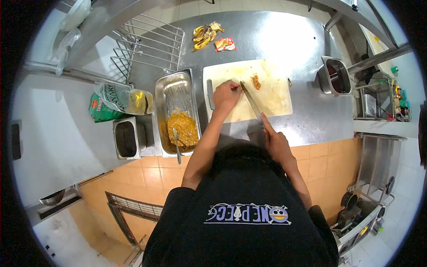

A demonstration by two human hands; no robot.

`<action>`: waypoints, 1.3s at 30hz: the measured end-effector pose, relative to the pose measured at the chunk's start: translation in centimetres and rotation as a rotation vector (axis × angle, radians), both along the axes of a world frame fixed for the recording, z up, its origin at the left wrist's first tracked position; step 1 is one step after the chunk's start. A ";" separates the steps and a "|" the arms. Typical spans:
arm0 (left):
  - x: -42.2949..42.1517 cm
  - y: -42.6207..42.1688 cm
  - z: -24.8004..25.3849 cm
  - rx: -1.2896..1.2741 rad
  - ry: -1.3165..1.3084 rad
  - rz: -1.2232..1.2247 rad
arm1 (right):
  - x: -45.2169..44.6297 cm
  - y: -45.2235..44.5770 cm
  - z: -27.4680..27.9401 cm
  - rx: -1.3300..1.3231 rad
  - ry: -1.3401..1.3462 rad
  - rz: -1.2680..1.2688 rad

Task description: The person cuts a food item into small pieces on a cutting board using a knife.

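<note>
My right hand (pixel 276 143) is wrapped round the handle of a long knife (pixel 252 101), whose blade points up and left over the white cutting board (pixel 275 100). Near the knife's tip, my left hand (pixel 227 94) is closed with fingertips pressed together over the board; what it holds, if anything, is too small to name. A small pile of reddish-brown chopped food (pixel 255 82) lies on the board to the right of the blade tip. Left of the board is a long metal tray (pixel 174 91) with orange-brown mash (pixel 183 128) and a spoon (pixel 178 149) in it.
Banana peels (pixel 205 35) and a red packet (pixel 225 44) lie beyond the board. A wire rack (pixel 151 42) stands at the back left. Metal containers stand at the right (pixel 336 75) and left (pixel 126 138), the left one near a green bag (pixel 103 110).
</note>
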State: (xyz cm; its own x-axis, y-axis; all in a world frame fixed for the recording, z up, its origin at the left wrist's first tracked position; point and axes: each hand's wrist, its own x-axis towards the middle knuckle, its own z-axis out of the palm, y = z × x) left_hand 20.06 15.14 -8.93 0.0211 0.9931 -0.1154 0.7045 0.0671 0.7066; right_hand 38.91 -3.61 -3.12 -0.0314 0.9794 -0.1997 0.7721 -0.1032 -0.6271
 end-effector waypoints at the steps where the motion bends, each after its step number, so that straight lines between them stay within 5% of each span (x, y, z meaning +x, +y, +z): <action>1: 0.0 0.0 -0.1 -0.007 0.000 -0.002 | 0.0 -0.1 0.0 -0.007 0.000 -0.002; 39: -0.2 -0.2 0.1 -0.023 -0.066 0.001 | -1.6 2.2 -2.1 0.048 0.107 0.002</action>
State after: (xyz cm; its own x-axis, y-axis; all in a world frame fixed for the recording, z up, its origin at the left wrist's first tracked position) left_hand 19.84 14.94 -8.79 0.0285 0.9902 -0.1368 0.6561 0.0847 0.7499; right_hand 37.33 -1.38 -5.22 -0.0522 0.9876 -0.1480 0.7006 -0.0694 -0.7102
